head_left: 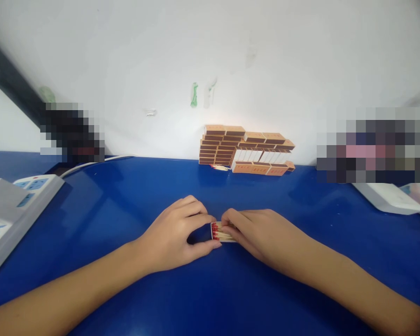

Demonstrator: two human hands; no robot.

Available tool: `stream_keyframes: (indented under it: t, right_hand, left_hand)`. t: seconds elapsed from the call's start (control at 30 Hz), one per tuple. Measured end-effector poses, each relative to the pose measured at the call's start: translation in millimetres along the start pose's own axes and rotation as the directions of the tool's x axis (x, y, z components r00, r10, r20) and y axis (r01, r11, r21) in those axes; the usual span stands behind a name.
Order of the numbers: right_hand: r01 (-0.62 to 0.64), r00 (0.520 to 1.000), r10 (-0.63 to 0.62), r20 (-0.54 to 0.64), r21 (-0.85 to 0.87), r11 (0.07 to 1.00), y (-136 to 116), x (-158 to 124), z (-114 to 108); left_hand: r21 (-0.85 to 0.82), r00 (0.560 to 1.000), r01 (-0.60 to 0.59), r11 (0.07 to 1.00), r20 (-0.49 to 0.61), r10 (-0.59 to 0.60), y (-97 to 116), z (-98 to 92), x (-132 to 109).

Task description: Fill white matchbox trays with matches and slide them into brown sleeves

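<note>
Left hand [177, 233] has the small white rectangular cardboard tray [227, 241] pinched near its end on the glossy blue tabletop [203, 289]; right hand [257, 231] bunches its fingers over the red-tipped wooden matches [224, 235], can't tell if gripping any. I'd go gently, sticks parallel.

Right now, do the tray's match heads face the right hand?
No, the red heads lie at the end of the tray nearest the left hand.

And here on the table [210, 289], matches [225, 236] in a tray [212, 232], between left hand [182, 228] and right hand [261, 231]; behind them, matchboxes [245, 145] stacked by the wall [210, 56]; off left, a power strip [28, 200]!
</note>
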State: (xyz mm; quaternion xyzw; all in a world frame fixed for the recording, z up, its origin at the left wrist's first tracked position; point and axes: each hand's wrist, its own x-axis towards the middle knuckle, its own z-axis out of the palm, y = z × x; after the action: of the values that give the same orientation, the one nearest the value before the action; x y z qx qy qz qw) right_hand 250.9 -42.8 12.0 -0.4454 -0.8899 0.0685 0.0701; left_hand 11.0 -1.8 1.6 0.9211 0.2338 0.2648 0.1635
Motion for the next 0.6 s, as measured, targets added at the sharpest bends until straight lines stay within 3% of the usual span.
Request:
stream_keyframes:
  t: [0.6]
  right_hand:
    - [0.105, 0.993, -0.100, -0.055, 0.088, 0.991, -2.7, -3.2, -8.3]
  left_hand:
    - [-0.009, 0.999, 0.021, 1.000, 0.029, -0.021, -0.9, -0.8, -0.1]
